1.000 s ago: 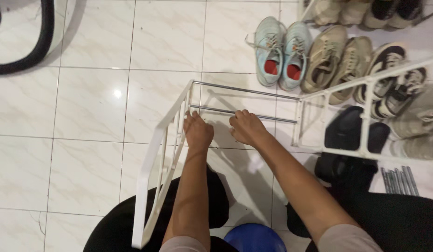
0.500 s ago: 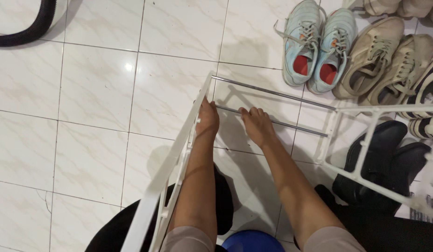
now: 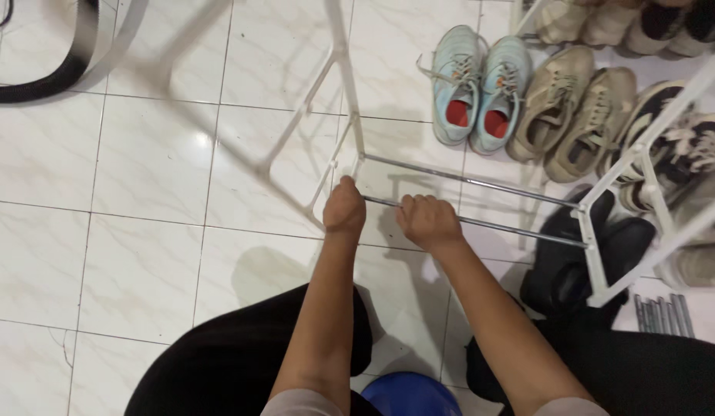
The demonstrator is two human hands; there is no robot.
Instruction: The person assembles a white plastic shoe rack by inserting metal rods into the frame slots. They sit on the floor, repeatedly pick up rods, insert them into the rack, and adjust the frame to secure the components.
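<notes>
1. Two hands are gripping one metal rod (image 3: 481,224), the nearer of two rods spanning a white rack; every place below is given relative to that rod.
2. Far to the rod's upper left, a black hose (image 3: 60,73) is lying curved on the pale tiled floor (image 3: 141,254).
3. At the rod's left end, the left frame (image 3: 326,139) of the rack is tilting up and away, blurred at the top of the view.
4. The left hand (image 3: 344,206) is sitting at that left end, fingers curling shut around the rod right beside the frame.
5. The right hand (image 3: 427,221) is sitting just to the right of it on the rod, knuckles up, fingers closing over the bar; the two hands are near each other but apart.
6. A second rod (image 3: 465,179) is running parallel just beyond the gripped rod, a little farther from the person.
7. Beyond the rod's middle, a pair of light blue sneakers (image 3: 474,88) with red insoles is standing on the floor.
8. To their right, beyond the rod's right half, beige sneakers (image 3: 573,112) are lining up.
9. At the rod's right end, the right frame (image 3: 642,166) is leaning above black shoes (image 3: 585,246).
10. Right of that end, loose rods (image 3: 662,312) are lying bundled on the floor.
</notes>
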